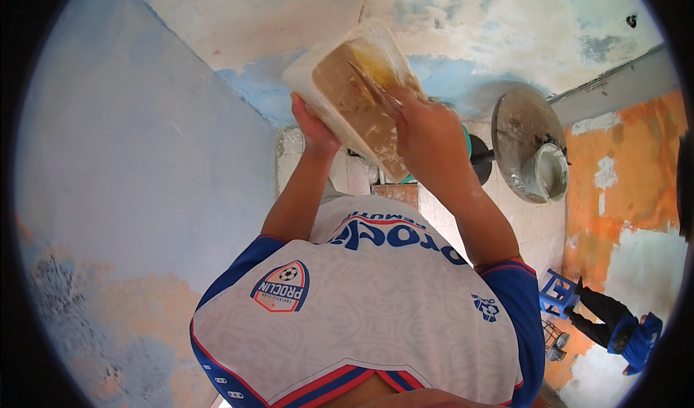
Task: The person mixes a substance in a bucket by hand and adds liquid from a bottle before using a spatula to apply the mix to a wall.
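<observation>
My left hand (315, 127) grips the left edge of a rectangular whitish plastic tub (327, 103), tilted in front of my chest. Its inner floor looks brownish, with pale smears and a yellow patch near the far end. My right hand (432, 137) is closed over the tub's right side. From its fingers a thin putty knife (372, 83) reaches into the tub, the blade seen nearly edge-on. The knife's handle is hidden in my hand.
Close on the left stands a blue-grey wall (137, 140); a patchy wall (477, 25) is ahead. To the right are a round table (515, 133) with a white bucket (547, 173), and an orange wall (629, 162). A person in blue (636, 339) is by a blue stool (558, 294).
</observation>
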